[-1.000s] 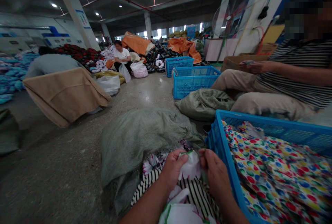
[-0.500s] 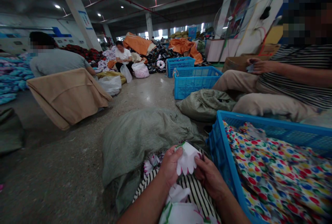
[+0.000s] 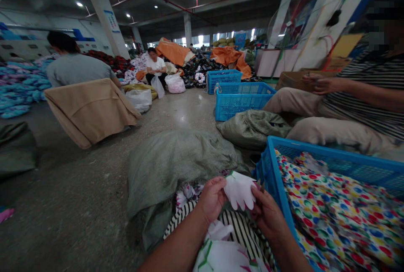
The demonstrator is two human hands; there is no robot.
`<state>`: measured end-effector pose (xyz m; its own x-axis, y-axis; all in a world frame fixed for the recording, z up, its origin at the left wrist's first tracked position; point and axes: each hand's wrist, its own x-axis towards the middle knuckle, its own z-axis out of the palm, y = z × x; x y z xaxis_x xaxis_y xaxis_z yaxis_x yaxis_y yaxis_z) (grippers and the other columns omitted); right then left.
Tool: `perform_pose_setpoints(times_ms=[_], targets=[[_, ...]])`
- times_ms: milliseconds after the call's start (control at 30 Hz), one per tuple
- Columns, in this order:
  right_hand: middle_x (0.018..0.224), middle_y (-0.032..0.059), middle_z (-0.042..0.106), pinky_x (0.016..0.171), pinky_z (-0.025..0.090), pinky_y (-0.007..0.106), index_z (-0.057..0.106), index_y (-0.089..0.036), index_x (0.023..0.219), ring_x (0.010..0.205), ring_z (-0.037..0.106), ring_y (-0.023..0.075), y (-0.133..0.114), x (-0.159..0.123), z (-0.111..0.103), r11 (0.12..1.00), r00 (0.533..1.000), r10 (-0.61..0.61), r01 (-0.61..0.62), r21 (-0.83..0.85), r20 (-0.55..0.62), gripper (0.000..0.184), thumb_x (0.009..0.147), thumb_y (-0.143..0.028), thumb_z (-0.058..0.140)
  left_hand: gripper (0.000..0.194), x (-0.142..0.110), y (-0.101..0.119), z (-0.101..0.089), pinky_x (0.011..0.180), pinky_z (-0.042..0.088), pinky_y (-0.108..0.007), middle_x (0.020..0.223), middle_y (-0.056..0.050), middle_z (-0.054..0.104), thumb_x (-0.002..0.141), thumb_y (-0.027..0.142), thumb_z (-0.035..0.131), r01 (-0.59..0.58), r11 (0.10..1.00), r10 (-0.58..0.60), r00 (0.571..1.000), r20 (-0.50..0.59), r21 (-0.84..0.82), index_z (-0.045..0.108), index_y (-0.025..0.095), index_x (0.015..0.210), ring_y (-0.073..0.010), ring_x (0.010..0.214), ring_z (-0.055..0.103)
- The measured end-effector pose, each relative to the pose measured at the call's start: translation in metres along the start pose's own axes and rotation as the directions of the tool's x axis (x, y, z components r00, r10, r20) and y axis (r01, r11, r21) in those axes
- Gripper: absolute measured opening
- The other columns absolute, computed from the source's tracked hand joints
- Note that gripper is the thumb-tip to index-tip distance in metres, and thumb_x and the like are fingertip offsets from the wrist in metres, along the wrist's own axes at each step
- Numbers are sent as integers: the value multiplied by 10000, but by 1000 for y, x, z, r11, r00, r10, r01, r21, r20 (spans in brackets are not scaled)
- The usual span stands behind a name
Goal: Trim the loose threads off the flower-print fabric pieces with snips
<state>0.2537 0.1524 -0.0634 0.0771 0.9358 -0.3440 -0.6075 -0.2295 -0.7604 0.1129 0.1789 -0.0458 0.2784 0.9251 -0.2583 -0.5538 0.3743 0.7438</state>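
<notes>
Between my hands stretches a white fabric piece (image 3: 239, 190) with a scalloped, petal-like lower edge, pink tips and a bit of green at the top. My left hand (image 3: 212, 198) pinches its left side between thumb and fingers. At the right edge my right hand (image 3: 267, 211) is closed on the same piece, its lower fingers partly hidden. On my lap, over black-and-white striped cloth (image 3: 179, 217), lie more white pieces (image 3: 221, 257) with green and pink print. Purple-and-white printed fabric (image 3: 188, 194) shows at the mouth of a grey-green woven sack (image 3: 176, 158).
On my right stands a blue crate (image 3: 270, 171) full of colourful dotted fabric (image 3: 341, 213). Beyond it sits a co-worker in a striped top (image 3: 362, 83). More blue crates (image 3: 240, 110), another sack (image 3: 255, 129) and a cloth-draped chair (image 3: 91, 110) stand ahead.
My hands and the white piece have shifted slightly right in view, and the piece now appears more spread and tilted. The whole scene has also shifted right as my head turned a little left.
</notes>
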Motion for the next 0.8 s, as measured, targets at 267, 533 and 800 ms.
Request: perform_pose_setpoints(times_ms=[267,533,800], targets=[[508,-78,513,366,347,143,534,-187,727,401,431,46,-4,-5,11,991,998,-50,55,-122,42,300,598,-349,751,259,-4,-3,1,629,342,-195,656,40,512,584,269,722,-244,903,242,969,51,353,539,153,726,-81,635,445],[435,-97,371,324,191,147,477,-176,612,350,265,21,4,-2,18,981,993,-59,77,-180,102,308,669,-394,686,187,-3,-7,4,540,313,-210,573,17,506,705,306,584,-223,813,182,975,129,538,567,131,639,-83,544,413],[397,-98,391,308,133,162,460,-182,614,303,238,19,-2,2,15,985,985,-9,38,-166,173,299,682,-387,667,187,0,-5,1,488,300,-201,494,33,464,665,283,595,-64,945,34,995,98,322,536,129,578,-66,466,386]])
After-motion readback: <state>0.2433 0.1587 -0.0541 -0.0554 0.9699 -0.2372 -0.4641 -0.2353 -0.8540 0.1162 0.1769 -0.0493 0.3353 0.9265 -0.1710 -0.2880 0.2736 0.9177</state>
